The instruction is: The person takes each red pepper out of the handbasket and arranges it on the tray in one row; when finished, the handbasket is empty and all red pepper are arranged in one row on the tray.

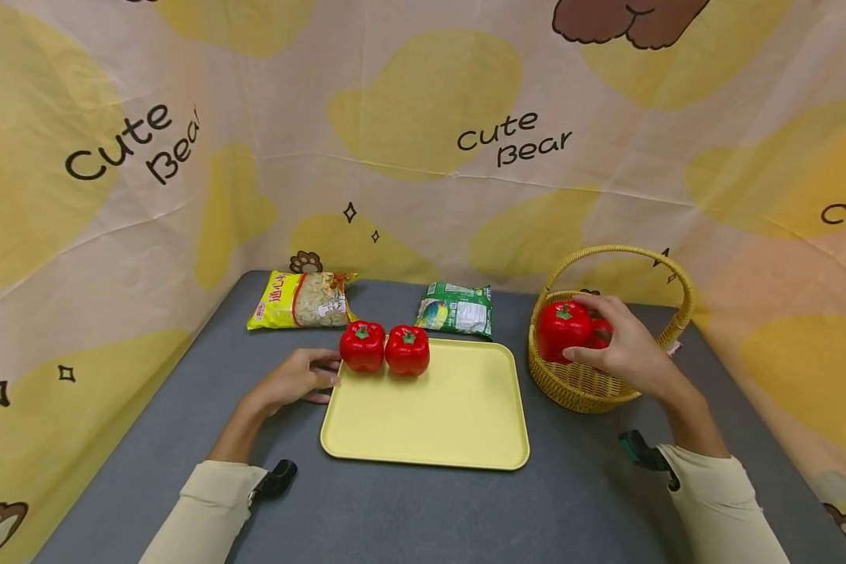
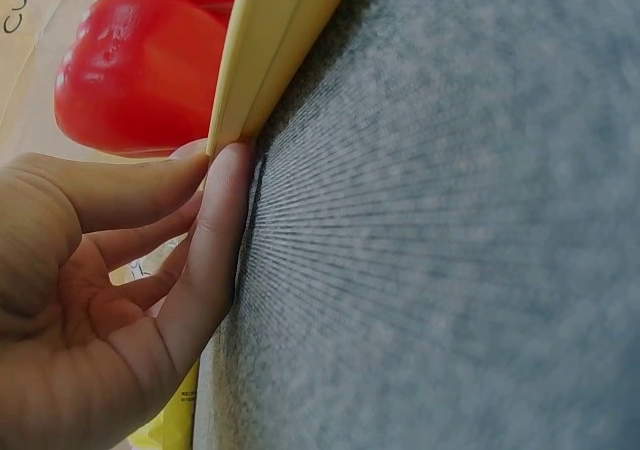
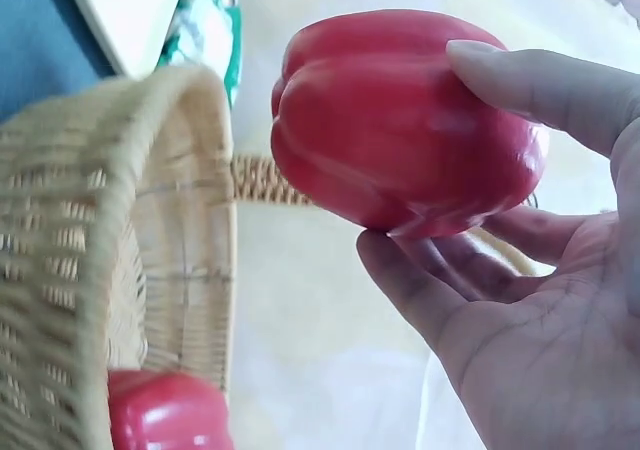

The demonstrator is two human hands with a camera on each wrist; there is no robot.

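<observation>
Red bell pepper (image 1: 559, 338), held above the wicker basket (image 1: 580, 398) in a thumb-and-fingers pinch of the right hand (image 1: 630, 346). Probably light and stiff; glossy skin, perhaps slippery — best gripped round the broad, lobed sides without squeezing hard. With the left hand (image 1: 300, 381), a pinch on the left edge of the yellow tray (image 1: 430, 419).

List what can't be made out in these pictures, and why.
Head view: the red pepper in the basket, partly hidden behind the held pepper and right hand.
Head view: the green packet's fine print, too small to read.
Right wrist view: part of the wicker basket, cut off by the left edge.
Left wrist view: the yellow packet, mostly hidden by the left hand and bottom edge.
</observation>
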